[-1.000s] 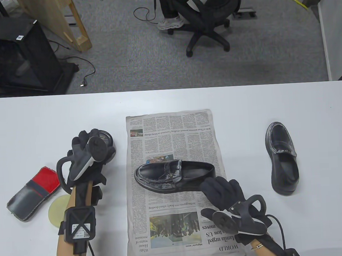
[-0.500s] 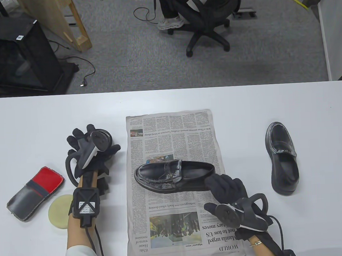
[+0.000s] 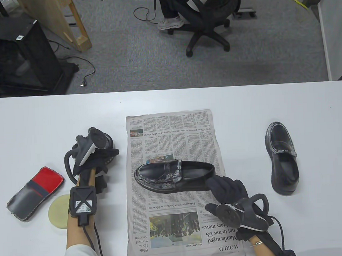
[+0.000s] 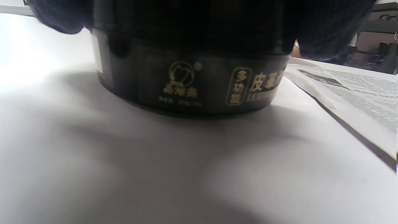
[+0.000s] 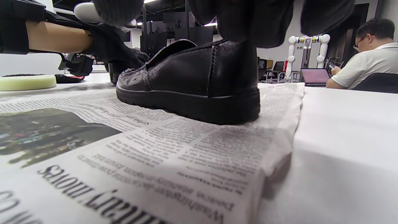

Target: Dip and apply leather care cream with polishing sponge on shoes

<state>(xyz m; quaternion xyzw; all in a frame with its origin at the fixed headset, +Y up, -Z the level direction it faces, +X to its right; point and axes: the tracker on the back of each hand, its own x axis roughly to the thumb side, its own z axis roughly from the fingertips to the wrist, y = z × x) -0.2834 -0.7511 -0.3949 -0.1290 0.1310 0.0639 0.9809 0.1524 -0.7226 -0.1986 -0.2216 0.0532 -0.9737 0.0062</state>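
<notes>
Gripping the lid of the black cream jar (image 4: 189, 84) from above, our left hand (image 3: 93, 155) has its gloved fingers curled round the top edge, as the left wrist view shows, with the jar standing on the desk (image 3: 244, 101) just left of the newspaper (image 3: 171, 128). Our right hand (image 3: 227, 188) rests at the heel of the black loafer (image 3: 173, 173), which lies on the newspaper with its toe to the left; the fingers curl over the heel's top edge in the right wrist view, so we judge them to be steadying the shoe, though we cannot tell how firmly they clasp it. We read this as the opening step: the lid appears to be on, and no cream has been dipped yet. The round pale polishing sponge (image 3: 57, 215) lies untouched on the desk near our left forearm, just beside a red and grey cloth pouch (image 3: 34, 193). A second loafer (image 3: 282, 158) waits well apart on the right side of the desk. Next, we would need to twist the lid off while the jar stays put, which may want the right hand's help, since one hand alone could simply spin the jar. After that, a free hand must take up the sponge to dip it.
</notes>
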